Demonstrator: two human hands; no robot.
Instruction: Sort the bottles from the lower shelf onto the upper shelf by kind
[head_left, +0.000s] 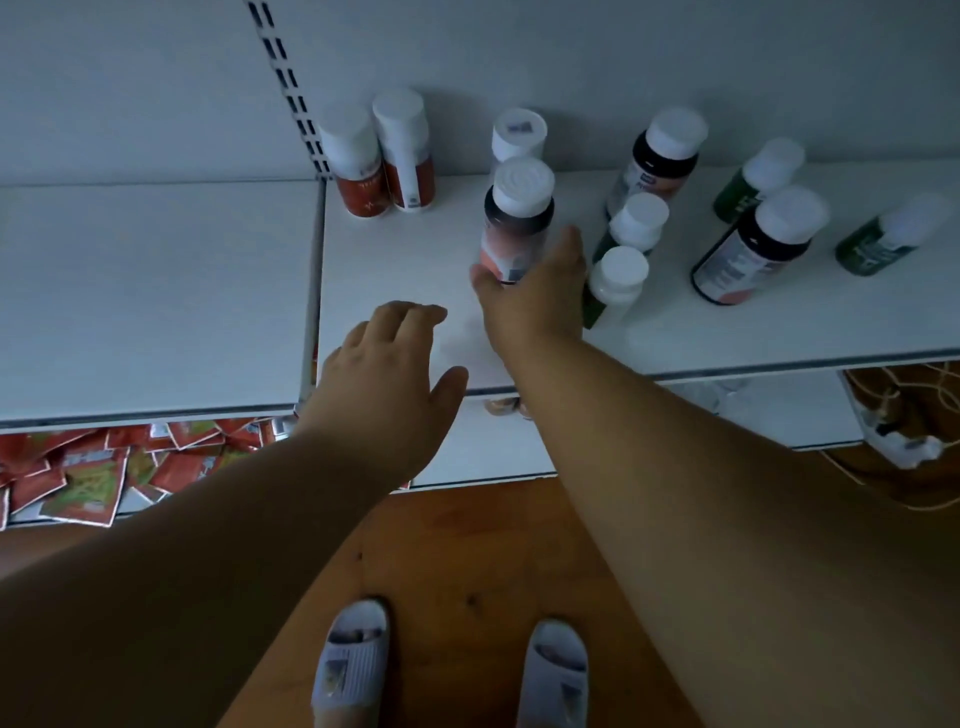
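My right hand (537, 296) grips the base of a dark bottle with a pink label and white cap (517, 223), standing upright on the upper shelf (405, 270). Behind it stands another white-capped bottle (518, 136). Two red bottles (382, 156) stand at the back left. To the right are two more dark pink-label bottles (657, 161) (753, 247) and several green bottles (626, 234) (613, 283) (758, 179) (883, 241). My left hand (392, 364) hovers over the shelf's front, fingers relaxed, holding nothing. A bottle (501, 406) peeks out on the lower shelf under my right forearm.
The neighbouring shelf board (156, 291) lies to the left, with a slotted upright (291, 88) behind it. Red packets (93, 473) are heaped below it. A tangle of cord and a white plug (904, 441) lie at the lower right. My slippered feet stand on the wooden floor (467, 545).
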